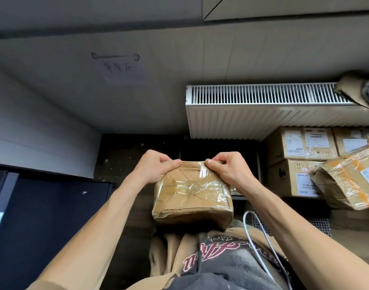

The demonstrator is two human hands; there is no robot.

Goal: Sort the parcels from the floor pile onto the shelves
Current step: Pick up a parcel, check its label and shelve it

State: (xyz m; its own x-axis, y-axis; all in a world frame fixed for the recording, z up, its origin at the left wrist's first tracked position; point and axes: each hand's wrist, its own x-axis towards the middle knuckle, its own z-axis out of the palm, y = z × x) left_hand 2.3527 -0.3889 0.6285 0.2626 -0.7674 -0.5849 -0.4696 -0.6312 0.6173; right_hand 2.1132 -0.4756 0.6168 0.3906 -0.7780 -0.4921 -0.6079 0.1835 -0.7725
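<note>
Left hand [156,166], right hand [225,167]: fingers clamped on taped parcel [192,195] far edge; fingertips hidden, underside possibly label-bearing.

Parcel storeroom, labelled cartons [300,143] stacked on floor, wall radiator [263,109]

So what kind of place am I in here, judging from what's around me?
Probably a small parcel storeroom or back room. Labelled cardboard boxes are stacked at the right, a taped parcel leans against them, and a white radiator hangs on the wall. Both hands hold a taped brown parcel.
</note>
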